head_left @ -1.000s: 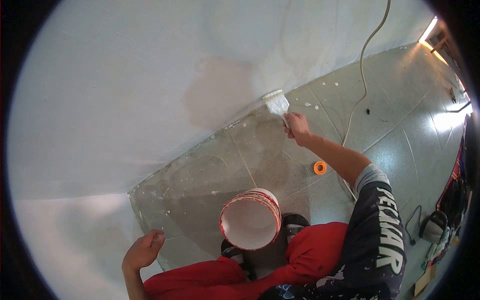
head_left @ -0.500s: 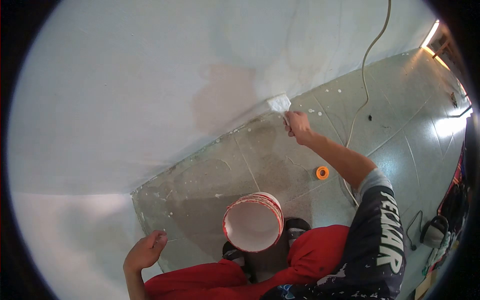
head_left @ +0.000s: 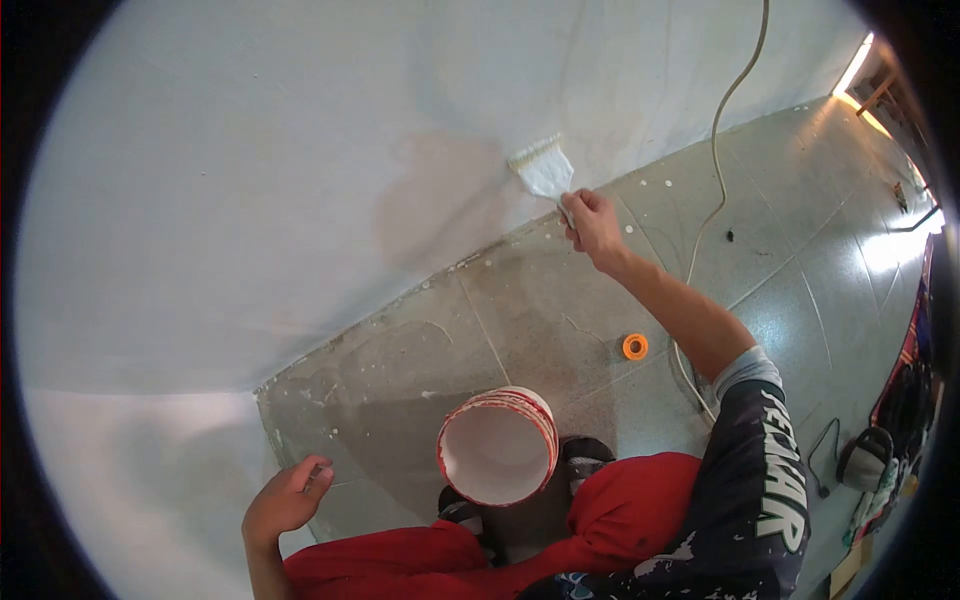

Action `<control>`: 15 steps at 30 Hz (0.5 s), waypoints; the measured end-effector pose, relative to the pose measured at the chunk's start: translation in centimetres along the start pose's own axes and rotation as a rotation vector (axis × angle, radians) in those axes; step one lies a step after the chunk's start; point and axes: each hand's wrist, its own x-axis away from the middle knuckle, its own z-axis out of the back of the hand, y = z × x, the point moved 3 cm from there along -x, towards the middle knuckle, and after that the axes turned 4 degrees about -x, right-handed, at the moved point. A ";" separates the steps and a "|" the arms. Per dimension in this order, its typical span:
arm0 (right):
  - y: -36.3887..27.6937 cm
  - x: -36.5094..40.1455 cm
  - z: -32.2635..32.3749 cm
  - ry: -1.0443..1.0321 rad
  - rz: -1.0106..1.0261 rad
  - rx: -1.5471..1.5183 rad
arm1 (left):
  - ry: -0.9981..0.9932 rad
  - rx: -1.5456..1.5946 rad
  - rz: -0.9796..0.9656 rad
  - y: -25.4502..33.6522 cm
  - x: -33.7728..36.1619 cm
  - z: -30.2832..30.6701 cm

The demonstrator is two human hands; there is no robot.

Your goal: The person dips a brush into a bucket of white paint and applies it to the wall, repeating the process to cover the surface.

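My right hand (head_left: 596, 226) is closed around the handle of a wide, whitened paintbrush (head_left: 546, 172). The bristles are at the lower part of the pale wall (head_left: 300, 170), just above the floor joint, beside a pinkish-brown patch (head_left: 440, 190). Whether they press on the wall is hard to tell. At lower left, my left hand (head_left: 286, 496) hangs with nothing visible in it, its fingers loosely bent and the thumb apart. A white bucket (head_left: 545, 408) with red-smeared rim stands between my feet, with whitish content or lining inside.
An orange tape roll (head_left: 635, 347) lies on the grey tiled floor (head_left: 740, 330). A pale cable (head_left: 716, 150) runs down the wall and across the tiles. To the right sit a dark rounded appliance with a cord (head_left: 864, 458) and piled cloths. White drips spot the floor.
The paintbrush in my right hand has moved up and slightly left, from the floor joint onto the lower wall area. My left hand stays nearly in place.
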 end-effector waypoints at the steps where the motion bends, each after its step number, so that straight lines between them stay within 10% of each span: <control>1: 1.3 -0.2 0.5 0.033 -0.032 0.043 | -0.011 -0.004 0.016 0.0 0.1 0.1; 8: 8.3 -0.5 3.4 0.136 -0.332 0.207 | 0.014 -0.027 0.054 0.0 1.1 -0.3; 15: 0.2 -1.2 0.2 0.057 -0.297 0.052 | 0.057 0.004 0.012 -0.6 1.9 -0.8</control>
